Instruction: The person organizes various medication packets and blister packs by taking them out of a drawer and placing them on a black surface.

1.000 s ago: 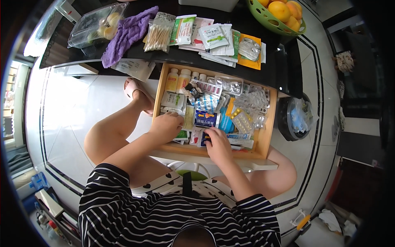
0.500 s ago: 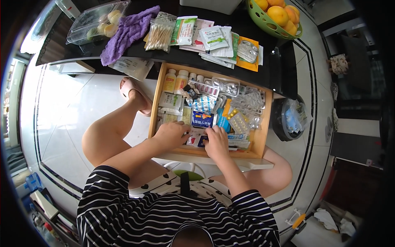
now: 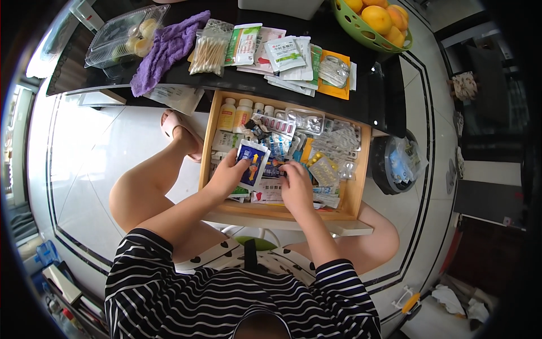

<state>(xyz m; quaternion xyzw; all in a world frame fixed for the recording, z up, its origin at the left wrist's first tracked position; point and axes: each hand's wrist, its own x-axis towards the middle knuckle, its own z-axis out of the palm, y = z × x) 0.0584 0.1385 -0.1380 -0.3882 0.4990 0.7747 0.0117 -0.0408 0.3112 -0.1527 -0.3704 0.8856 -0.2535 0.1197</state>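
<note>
My left hand (image 3: pixel 227 176) grips a dark blue sachet (image 3: pixel 252 164) with white edges and a yellow arrow, lifted and tilted over the open wooden drawer (image 3: pixel 364 169). Beside it, my right hand (image 3: pixel 296 186) is closed, fingertips pinching the right edge of a second blue sachet (image 3: pixel 273 168) lower in the drawer. Beneath the hands lies a white and pink packet (image 3: pixel 268 193). Blister packs surround them, among them one with yellow capsules (image 3: pixel 324 170) right of my right hand and one with dark red capsules (image 3: pixel 275 125) farther back. Medicine bottles (image 3: pixel 243 114) stand in the far left corner.
On the black tabletop (image 3: pixel 372 85) lie a clear plastic box (image 3: pixel 121 37), a purple cloth (image 3: pixel 171 51), a bag of cotton swabs (image 3: pixel 210 50) and several sachets (image 3: pixel 284 53). A green fruit basket (image 3: pixel 367 35) stands far right. A lined bin (image 3: pixel 389 166) is right of the drawer.
My left hand has raised a blue sachet up from the drawer's contents. Both hands have shifted slightly, and the white and pink packet underneath shows more fully. The view has moved a little.
</note>
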